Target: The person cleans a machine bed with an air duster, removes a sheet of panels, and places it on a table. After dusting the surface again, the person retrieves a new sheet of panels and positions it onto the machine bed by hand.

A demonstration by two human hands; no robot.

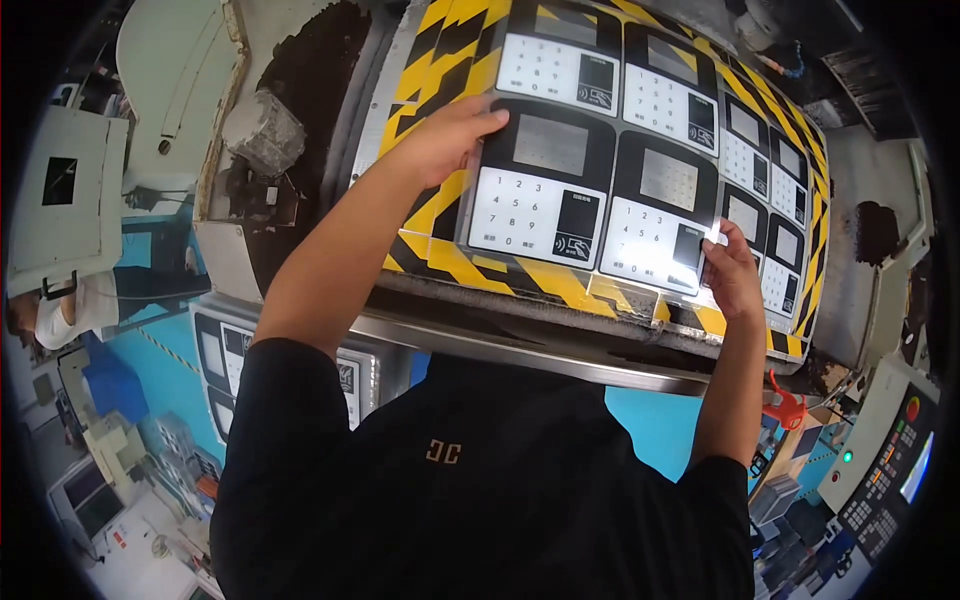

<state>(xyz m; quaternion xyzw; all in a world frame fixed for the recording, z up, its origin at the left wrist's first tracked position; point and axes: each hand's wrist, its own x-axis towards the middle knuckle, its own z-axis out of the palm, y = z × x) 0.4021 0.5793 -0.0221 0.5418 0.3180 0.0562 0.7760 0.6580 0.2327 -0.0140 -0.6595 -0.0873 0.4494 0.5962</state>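
A clear-edged sheet (612, 137) printed with several black-and-white keypad faces is tilted over a bed edged in yellow-and-black striped tape (435, 222). My left hand (452, 140) grips its left edge, thumb on top and the other fingers partly hidden underneath. At the near right corner, my right hand (733, 272) pinches the sheet between thumb and fingers, where a bright glare shows. Beside that hand, to the right, a similar keypad sheet (743, 165) lies on the bed, partly covered by the held one.
A metal rail (520, 350) runs along the bed's near edge. More keypad sheets (222, 350) lie below left. A grey block-shaped machine part (263, 132) is at the left. On the right are a red air gun (785, 405) and a control panel (888, 460). Another person (62, 318) is far left.
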